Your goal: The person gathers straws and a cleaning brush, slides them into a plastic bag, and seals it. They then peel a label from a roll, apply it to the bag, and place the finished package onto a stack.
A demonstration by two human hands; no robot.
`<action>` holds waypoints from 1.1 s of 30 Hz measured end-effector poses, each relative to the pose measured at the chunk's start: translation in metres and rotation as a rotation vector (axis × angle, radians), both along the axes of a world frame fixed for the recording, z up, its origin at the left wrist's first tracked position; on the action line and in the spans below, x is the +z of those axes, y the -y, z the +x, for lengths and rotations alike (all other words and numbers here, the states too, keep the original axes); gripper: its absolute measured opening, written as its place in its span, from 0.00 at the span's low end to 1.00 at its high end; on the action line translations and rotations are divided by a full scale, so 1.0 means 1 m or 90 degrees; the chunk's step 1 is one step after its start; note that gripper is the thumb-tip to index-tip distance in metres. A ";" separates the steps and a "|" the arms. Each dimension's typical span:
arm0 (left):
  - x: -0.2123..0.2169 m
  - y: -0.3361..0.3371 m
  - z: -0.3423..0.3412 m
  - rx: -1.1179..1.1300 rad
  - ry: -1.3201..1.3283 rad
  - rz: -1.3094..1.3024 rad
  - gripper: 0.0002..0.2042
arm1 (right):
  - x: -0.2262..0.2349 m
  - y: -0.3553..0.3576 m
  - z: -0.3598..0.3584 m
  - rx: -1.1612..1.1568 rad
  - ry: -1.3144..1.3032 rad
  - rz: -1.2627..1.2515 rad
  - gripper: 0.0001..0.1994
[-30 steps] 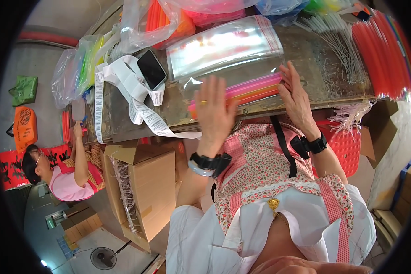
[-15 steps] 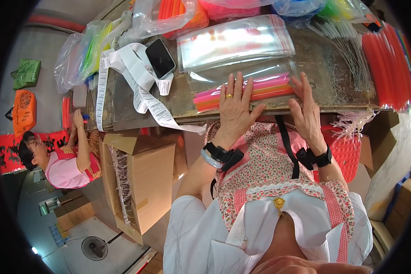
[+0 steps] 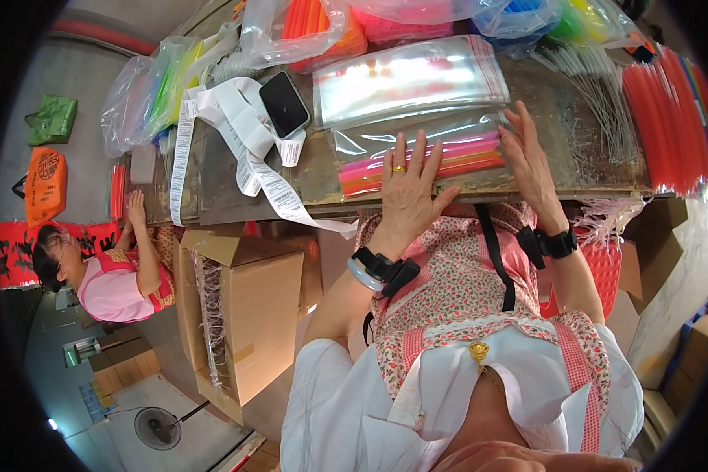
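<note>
Worktop (image 3: 315, 177): sticks (image 3: 470, 155) at front edge, bag stack (image 3: 409, 79) behind.

Sticks lie in a bag (image 3: 379, 135), lengthwise along the edge; left hand (image 3: 411, 185) on them, right hand (image 3: 529, 161) at their right end. Sacks (image 3: 322, 27) in a row behind the stack. Left of stack: phone (image 3: 284, 105), then label strip (image 3: 252, 179) just beside it, near end over the front edge. Right of stack: wires (image 3: 602, 98), then tubes (image 3: 659, 126) farther right. Before the edge: carton (image 3: 267, 330) left of the hands, stool (image 3: 602, 275) right. Far left: co-worker (image 3: 118, 283); fan (image 3: 157, 427) nearer, beyond carton.
</note>
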State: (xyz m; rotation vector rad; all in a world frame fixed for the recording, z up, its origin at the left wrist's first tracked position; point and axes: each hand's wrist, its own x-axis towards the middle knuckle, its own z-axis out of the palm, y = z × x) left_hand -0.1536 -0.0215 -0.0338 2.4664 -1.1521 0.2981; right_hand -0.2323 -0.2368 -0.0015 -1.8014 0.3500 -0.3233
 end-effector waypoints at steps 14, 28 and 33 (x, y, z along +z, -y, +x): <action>0.010 0.004 -0.005 -0.015 0.015 0.052 0.34 | 0.009 0.010 -0.002 0.051 0.075 -0.407 0.24; 0.020 0.016 -0.001 -0.064 0.025 0.045 0.33 | 0.100 0.152 0.159 0.057 -0.031 -0.797 0.07; 0.027 0.003 -0.003 -0.060 0.023 0.062 0.32 | 0.075 0.127 0.207 -0.165 0.048 -0.459 0.20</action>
